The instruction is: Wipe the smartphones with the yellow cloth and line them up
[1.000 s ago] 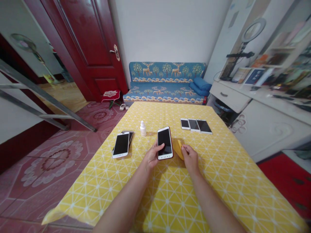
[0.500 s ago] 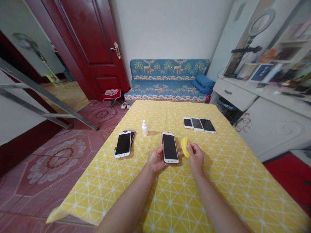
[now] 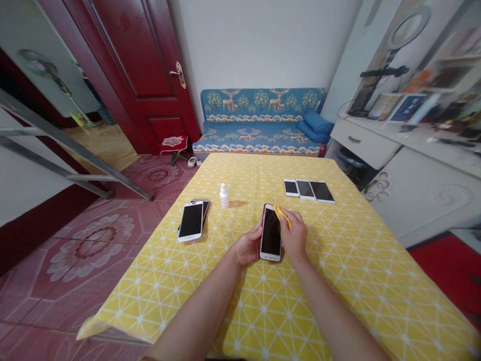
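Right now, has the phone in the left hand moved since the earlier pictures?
Yes. Judged against the standing white bottle, the phone in the left hand has shifted to the right and a little closer to the person.

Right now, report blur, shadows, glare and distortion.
All in the head view: clutter at far right is smeared; the bottle throws a soft shadow rightward across the tablecloth; the door leans, likely wide-lens distortion; the held phone has a dark screen without strong glare.

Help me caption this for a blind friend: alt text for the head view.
Left hand holds a phone, right hand a yellow cloth at the phone's top corner. On the table: two overlapping phones, a white bottle, three phones in a row.
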### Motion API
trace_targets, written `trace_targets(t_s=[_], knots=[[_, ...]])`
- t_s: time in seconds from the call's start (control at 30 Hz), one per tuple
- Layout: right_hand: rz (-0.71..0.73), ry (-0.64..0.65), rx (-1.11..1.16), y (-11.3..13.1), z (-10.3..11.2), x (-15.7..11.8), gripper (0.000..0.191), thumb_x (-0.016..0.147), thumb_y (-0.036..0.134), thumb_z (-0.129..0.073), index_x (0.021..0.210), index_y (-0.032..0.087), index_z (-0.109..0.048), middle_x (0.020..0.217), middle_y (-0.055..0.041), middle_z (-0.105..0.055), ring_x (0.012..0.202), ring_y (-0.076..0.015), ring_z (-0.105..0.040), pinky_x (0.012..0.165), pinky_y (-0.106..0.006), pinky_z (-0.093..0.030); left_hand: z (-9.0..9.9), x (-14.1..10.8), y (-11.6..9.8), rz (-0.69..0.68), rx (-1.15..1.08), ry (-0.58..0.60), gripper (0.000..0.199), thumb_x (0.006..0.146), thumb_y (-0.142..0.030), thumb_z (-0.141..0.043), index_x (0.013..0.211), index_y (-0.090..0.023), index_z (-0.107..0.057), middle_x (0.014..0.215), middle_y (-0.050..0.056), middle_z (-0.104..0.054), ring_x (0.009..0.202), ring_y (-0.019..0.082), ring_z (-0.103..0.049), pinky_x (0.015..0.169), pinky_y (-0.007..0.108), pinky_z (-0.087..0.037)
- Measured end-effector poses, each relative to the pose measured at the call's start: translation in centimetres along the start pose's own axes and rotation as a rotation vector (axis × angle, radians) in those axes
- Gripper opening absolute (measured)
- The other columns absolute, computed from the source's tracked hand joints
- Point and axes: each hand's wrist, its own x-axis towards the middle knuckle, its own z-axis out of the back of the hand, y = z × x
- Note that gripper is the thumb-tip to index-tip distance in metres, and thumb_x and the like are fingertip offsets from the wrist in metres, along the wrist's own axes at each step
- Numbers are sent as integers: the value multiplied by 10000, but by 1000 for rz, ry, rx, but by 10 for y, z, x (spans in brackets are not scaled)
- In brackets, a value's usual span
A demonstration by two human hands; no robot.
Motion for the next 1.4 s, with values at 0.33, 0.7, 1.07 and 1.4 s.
trace_targets(t_s=[0.33,0.7,1.07,1.4], knots=[[126,156,-34,24,-4,6,348,906,206,-449,1160,253,-681,944,-44,-608,862,-178,-596,760,-304,-476,3,0,1,12,29,-1,530,837,-273,-648,1349,-282,-510,1112,66,-685,925,208,-663,832,329,-482],[211,287,-118,42,-1,-30,319,933,217,-452,1168,263,-662,934,-49,-629,850,-190,-594,748,-315,-465,23,7,4,108,-86,-128,271,857,-356,-613,969,-116,-666,862,102,-709,770,198,-673,737,302,-497],[337,345,-207,52,7,-56,274,899,166,-490,1087,247,-672,885,-47,-629,835,-199,-564,759,-350,-412,10,5,-5,44,-169,-156,363,883,-260,-526,1158,-31,-592,918,144,-698,817,183,-674,750,256,-513],[326,243,-303,34,22,-52,197,799,126,-566,917,229,-686,808,-29,-650,829,-197,-571,750,-346,-339,7,3,-9,-86,-112,-82,597,861,-384,-569,1357,-71,-455,1166,182,-654,1120,282,-605,971,395,-441]])
